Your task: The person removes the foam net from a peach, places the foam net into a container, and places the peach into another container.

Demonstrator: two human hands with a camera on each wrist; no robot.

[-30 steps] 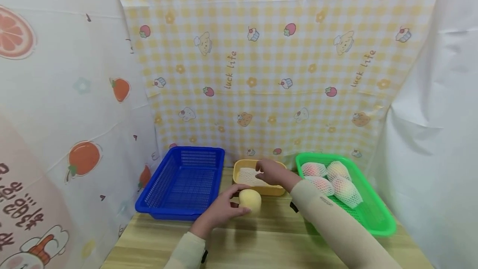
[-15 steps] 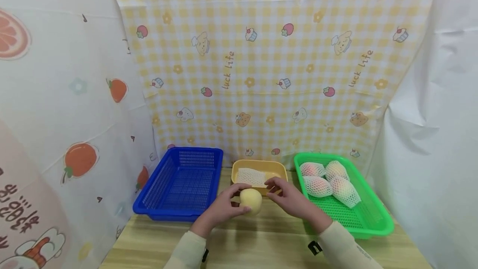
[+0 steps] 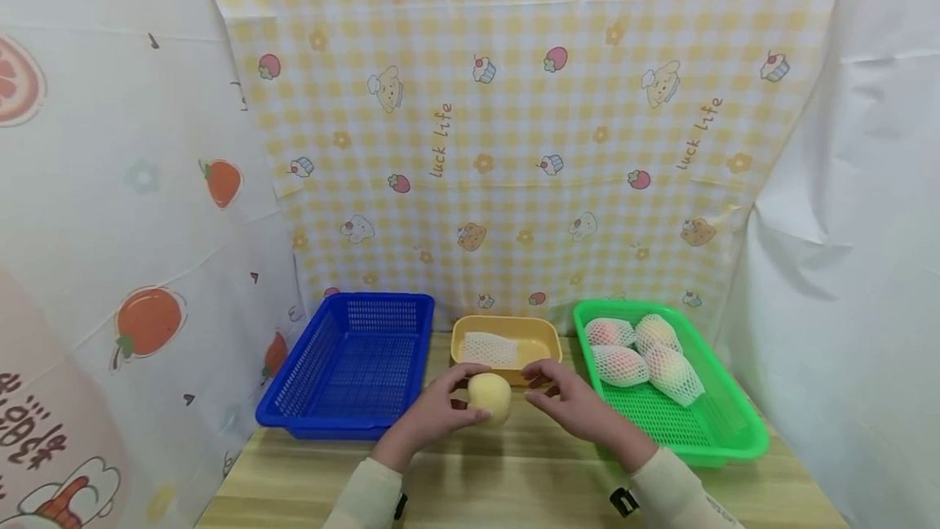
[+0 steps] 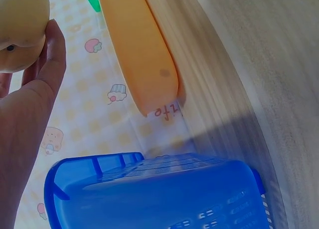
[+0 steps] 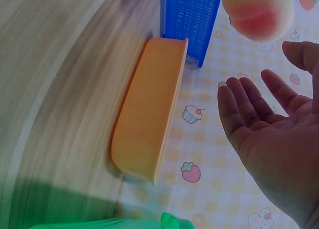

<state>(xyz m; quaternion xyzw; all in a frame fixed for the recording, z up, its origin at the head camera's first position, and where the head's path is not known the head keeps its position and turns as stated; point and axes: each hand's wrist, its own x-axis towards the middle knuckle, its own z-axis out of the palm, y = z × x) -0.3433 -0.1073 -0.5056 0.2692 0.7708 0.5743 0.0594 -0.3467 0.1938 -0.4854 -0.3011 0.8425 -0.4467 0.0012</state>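
My left hand (image 3: 429,416) grips a pale yellow peach (image 3: 489,397) between thumb and fingers, raised over the table in front of the yellow tray (image 3: 542,337). A red blush shows on the peach's other side in the right wrist view. Just to the right, my right hand (image 3: 576,408) faces the peach with its fingers loosely bent and nothing in them; a gap separates the two. White foam fruit nets (image 3: 488,348) lie flat in the left part of the tray. Several peaches in foam nets (image 3: 646,357) are gathered at the back of the green basket (image 3: 742,415).
On the left stands a blue basket (image 3: 374,366) with mesh sides, close to the tray. The green basket is at the right, near the white side cloth (image 3: 830,308). A checked cloth (image 3: 514,121) hangs behind, and the wooden table (image 3: 499,488) extends in front.
My right hand has drawn back from above the yellow tray and come down beside the peach, uncovering the foam nets. The left hand keeps the peach in nearly the same place.
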